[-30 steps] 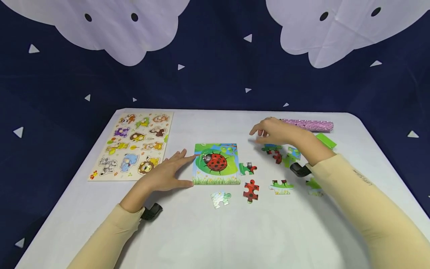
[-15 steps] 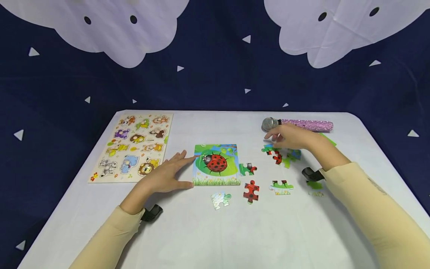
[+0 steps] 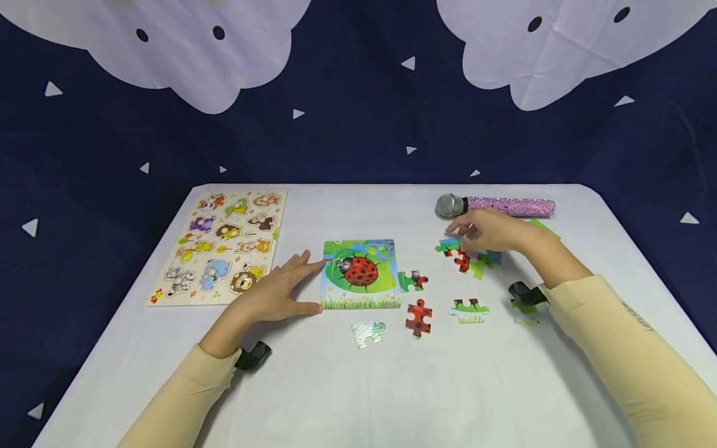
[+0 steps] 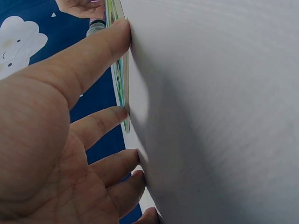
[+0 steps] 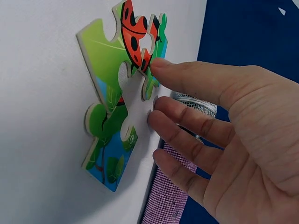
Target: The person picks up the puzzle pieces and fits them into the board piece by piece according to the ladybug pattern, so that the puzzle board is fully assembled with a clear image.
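The ladybug puzzle board [image 3: 360,274] lies flat mid-table. My left hand [image 3: 280,289] rests at its left side, thumb and a fingertip touching the edge, fingers spread. My right hand [image 3: 490,231] is over a cluster of loose jigsaw pieces at the right. In the right wrist view, its thumb tip is at a red-and-green jigsaw piece [image 5: 135,42], and the other fingers are loosely bent. Whether the thumb touches the piece, I cannot tell. Nearby lie a blue-and-green corner piece [image 5: 112,154], a red spotted piece [image 3: 418,318] and a pale green piece [image 3: 368,333].
An animal peg puzzle [image 3: 221,249] lies at the left. Behind my right hand is a microphone [image 3: 506,206] with a glittery pink handle. A grass-edged piece [image 3: 469,312] and a ladybug-head piece [image 3: 413,280] lie right of the board. A green item [image 3: 544,228] is partly hidden.
My right hand has moved right and slightly toward me, over the cluster of pieces, uncovering the microphone's head. My left hand has stayed at the board's edge.
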